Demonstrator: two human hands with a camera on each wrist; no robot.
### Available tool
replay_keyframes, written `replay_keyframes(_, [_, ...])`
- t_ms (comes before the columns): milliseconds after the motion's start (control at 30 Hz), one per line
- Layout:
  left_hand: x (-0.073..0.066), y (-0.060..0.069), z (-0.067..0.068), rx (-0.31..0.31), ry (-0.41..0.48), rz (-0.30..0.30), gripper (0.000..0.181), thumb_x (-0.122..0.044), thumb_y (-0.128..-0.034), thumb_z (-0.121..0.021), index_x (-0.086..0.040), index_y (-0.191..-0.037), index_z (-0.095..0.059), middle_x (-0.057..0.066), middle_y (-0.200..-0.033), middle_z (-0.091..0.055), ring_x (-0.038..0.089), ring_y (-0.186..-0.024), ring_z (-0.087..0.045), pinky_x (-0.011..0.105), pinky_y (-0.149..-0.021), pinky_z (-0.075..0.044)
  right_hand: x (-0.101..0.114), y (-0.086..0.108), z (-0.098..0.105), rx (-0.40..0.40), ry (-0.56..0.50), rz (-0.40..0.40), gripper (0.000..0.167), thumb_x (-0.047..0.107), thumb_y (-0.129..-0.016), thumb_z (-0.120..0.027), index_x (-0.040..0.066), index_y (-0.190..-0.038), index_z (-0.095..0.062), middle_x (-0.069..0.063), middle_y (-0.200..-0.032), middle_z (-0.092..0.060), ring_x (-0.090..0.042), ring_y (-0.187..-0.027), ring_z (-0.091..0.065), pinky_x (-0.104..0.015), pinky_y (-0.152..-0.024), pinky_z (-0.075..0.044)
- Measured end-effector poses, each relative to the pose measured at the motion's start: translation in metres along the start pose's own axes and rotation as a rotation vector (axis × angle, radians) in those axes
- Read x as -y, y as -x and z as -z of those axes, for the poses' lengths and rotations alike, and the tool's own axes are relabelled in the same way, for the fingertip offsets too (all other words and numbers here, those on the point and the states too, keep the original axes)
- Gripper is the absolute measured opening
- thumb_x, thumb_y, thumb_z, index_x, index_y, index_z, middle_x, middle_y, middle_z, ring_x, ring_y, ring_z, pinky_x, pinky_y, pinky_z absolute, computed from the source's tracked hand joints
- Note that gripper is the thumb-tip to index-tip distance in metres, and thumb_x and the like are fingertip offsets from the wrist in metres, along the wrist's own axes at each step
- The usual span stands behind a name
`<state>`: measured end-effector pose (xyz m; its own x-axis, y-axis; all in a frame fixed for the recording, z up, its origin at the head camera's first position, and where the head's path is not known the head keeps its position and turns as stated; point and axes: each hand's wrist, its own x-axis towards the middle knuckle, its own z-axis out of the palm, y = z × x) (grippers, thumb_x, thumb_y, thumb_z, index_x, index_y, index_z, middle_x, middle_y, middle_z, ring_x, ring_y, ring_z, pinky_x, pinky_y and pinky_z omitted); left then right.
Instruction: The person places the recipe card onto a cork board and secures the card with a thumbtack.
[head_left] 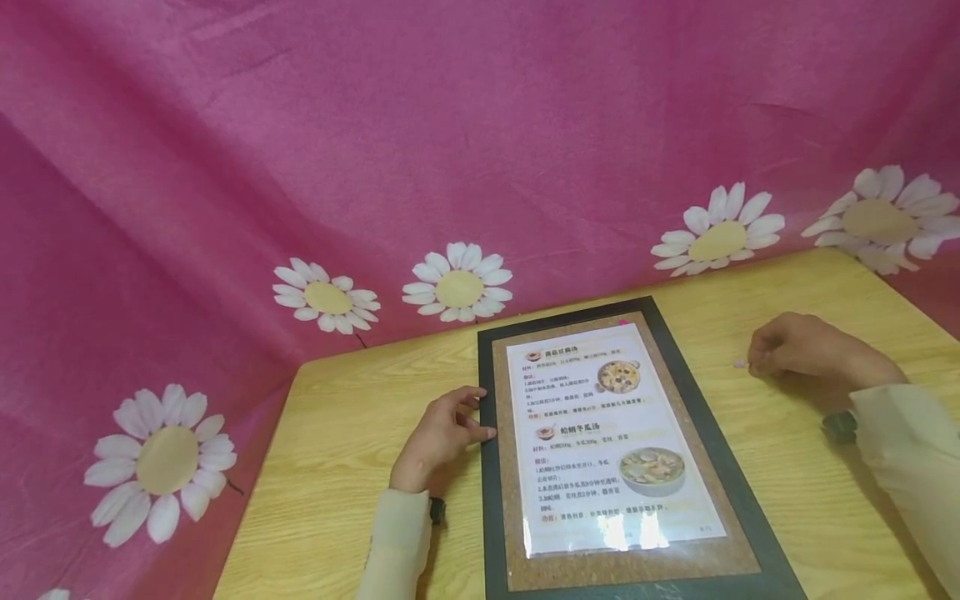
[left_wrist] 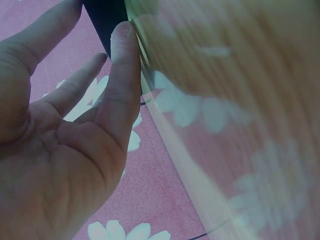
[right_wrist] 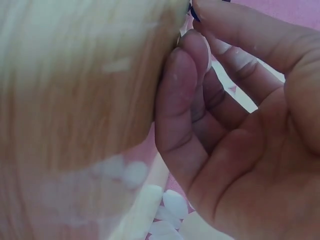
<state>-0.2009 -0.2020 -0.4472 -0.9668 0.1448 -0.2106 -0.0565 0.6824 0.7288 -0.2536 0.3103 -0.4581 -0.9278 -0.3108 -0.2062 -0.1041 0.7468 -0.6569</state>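
Clock-face places take the middle of the board [head_left: 492, 500] as centre, with 12 o'clock away from the person. Nearest, pale sleeves [head_left: 393, 550] reach in, the left arm from 8 o'clock and the right from 3, each with a dark wristband [head_left: 840, 427].

The two hands are apart, one on either side of the board. The left hand [head_left: 442, 433] is at 9 o'clock, thumb and fingers extended and spread, their tips touching the black frame's outer edge. The right hand [head_left: 806, 354] is at 2 o'clock, apart from the board and bent toward it, fingers drawn together. A small pale pink bit [head_left: 740, 363] shows just beside its fingertips, and the right wrist view has a dark blue bit [right_wrist: 194, 12] at the thumb; whether the fingers pinch either one cannot be told.

The board lies flat on the wooden table [head_left: 337, 433] between the hands, a shiny printed sheet [head_left: 585, 454] over its cork. A bright pink spot [head_left: 624, 322] sits at 12 o'clock. Farthest, pink cloth [head_left: 480, 125] hangs behind, with daisies [head_left: 718, 240].
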Motion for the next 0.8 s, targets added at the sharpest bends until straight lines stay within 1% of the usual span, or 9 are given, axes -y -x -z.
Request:
replay_keyframes(67, [-0.0007, 0.0002, 0.0001, 0.0, 0.001, 0.003, 0.057, -0.009, -0.0869, -0.084, -0.014, -0.139, -0.062, 0.014, -0.133, -0.064, 0.021, -0.094, -0.064, 0.032, -0.08, -0.053, 0.0007, 0.0017, -0.0004, 0.014, -0.072, -0.019, 0.008, 0.009, -0.093, -0.07, 0.002, -0.088, -0.068, 0.003, -0.072, -0.049, -0.009, -0.069, -0.046, -0.027, -0.063, -0.039])
replay_keyframes(100, [-0.001, 0.0003, 0.0001, 0.001, 0.001, 0.004, 0.057, -0.009, -0.087, -0.084, -0.014, -0.139, -0.062, 0.014, -0.133, -0.064, 0.021, -0.094, -0.064, 0.031, -0.08, -0.053, 0.0015, 0.0025, -0.0004, 0.006, -0.073, -0.02, 0.008, 0.009, -0.093, -0.069, 0.003, -0.088, -0.068, 0.003, -0.073, -0.049, -0.009, -0.068, -0.046, -0.028, -0.062, -0.039])
replay_keyframes(167, [-0.0018, 0.0007, 0.0002, 0.002, 0.001, 0.006, 0.057, -0.008, -0.0871, -0.084, -0.014, -0.14, -0.062, 0.015, -0.133, -0.064, 0.021, -0.094, -0.063, 0.031, -0.08, -0.054, 0.0031, 0.0046, -0.0003, -0.014, -0.116, -0.059, 0.007, 0.008, -0.093, -0.065, 0.002, -0.09, -0.066, 0.0, -0.074, -0.049, -0.013, -0.068, -0.047, -0.029, -0.06, -0.04])
replay_keyframes(267, [-0.0024, 0.001, 0.0002, 0.003, 0.001, 0.007, 0.057, -0.008, -0.0872, -0.083, -0.014, -0.14, -0.062, 0.015, -0.133, -0.064, 0.021, -0.094, -0.063, 0.031, -0.079, -0.053, 0.0032, 0.0043, 0.0009, -0.083, -0.07, -0.067, 0.01, 0.011, -0.093, -0.065, 0.003, -0.088, -0.065, -0.002, -0.075, -0.055, -0.014, -0.069, -0.049, -0.03, -0.061, -0.041])
replay_keyframes(300, [-0.0025, 0.0009, 0.0002, 0.002, 0.001, 0.006, 0.057, -0.008, -0.0872, -0.084, -0.014, -0.14, -0.062, 0.015, -0.133, -0.064, 0.021, -0.094, -0.063, 0.031, -0.079, -0.053, 0.0021, 0.0032, 0.002, -0.114, -0.014, -0.057, 0.01, 0.012, -0.092, -0.066, 0.005, -0.085, -0.066, -0.002, -0.075, -0.057, -0.013, -0.07, -0.049, -0.029, -0.063, -0.04])
replay_keyframes(367, [-0.0024, 0.0008, 0.0001, 0.001, 0.002, 0.005, 0.057, -0.008, -0.0871, -0.084, -0.014, -0.14, -0.062, 0.015, -0.133, -0.064, 0.021, -0.094, -0.064, 0.031, -0.079, -0.053, 0.0001, 0.0013, 0.0035, -0.137, 0.002, -0.062, 0.011, 0.012, -0.092, -0.067, 0.006, -0.083, -0.066, -0.002, -0.076, -0.06, -0.013, -0.071, -0.051, -0.029, -0.064, -0.04])
replay_keyframes(433, [-0.0026, 0.0007, 0.0, 0.002, 0.005, 0.006, 0.057, -0.008, -0.087, -0.084, -0.014, -0.14, -0.062, 0.015, -0.133, -0.064, 0.02, -0.093, -0.064, 0.031, -0.079, -0.053, -0.0026, -0.0008, 0.005, -0.16, 0.047, -0.044, 0.012, 0.012, -0.09, -0.068, 0.008, -0.079, -0.066, -0.001, -0.075, -0.061, -0.011, -0.071, -0.05, -0.028, -0.066, -0.039])
replay_keyframes(600, [-0.002, 0.0001, -0.0004, 0.006, 0.014, 0.022, 0.058, -0.009, -0.0872, -0.084, -0.014, -0.14, -0.061, 0.015, -0.134, -0.063, 0.02, -0.092, -0.065, 0.032, -0.083, -0.054, -0.004, -0.0006, 0.005, -0.156, 0.031, -0.051, 0.011, 0.012, -0.089, -0.068, 0.007, -0.079, -0.067, 0.0, -0.074, -0.06, -0.01, -0.07, -0.05, -0.028, -0.067, -0.038])
replay_keyframes(800, [-0.001, -0.001, -0.0004, 0.006, 0.009, 0.023, 0.058, -0.01, -0.0871, -0.084, -0.015, -0.141, -0.061, 0.015, -0.135, -0.063, 0.021, -0.093, -0.064, 0.033, -0.084, -0.054, -0.0017, 0.0011, 0.0027, -0.122, -0.047, -0.086, 0.012, 0.014, -0.093, -0.065, 0.005, -0.086, -0.066, -0.003, -0.077, -0.06, -0.014, -0.073, -0.053, -0.029, -0.068, -0.041])
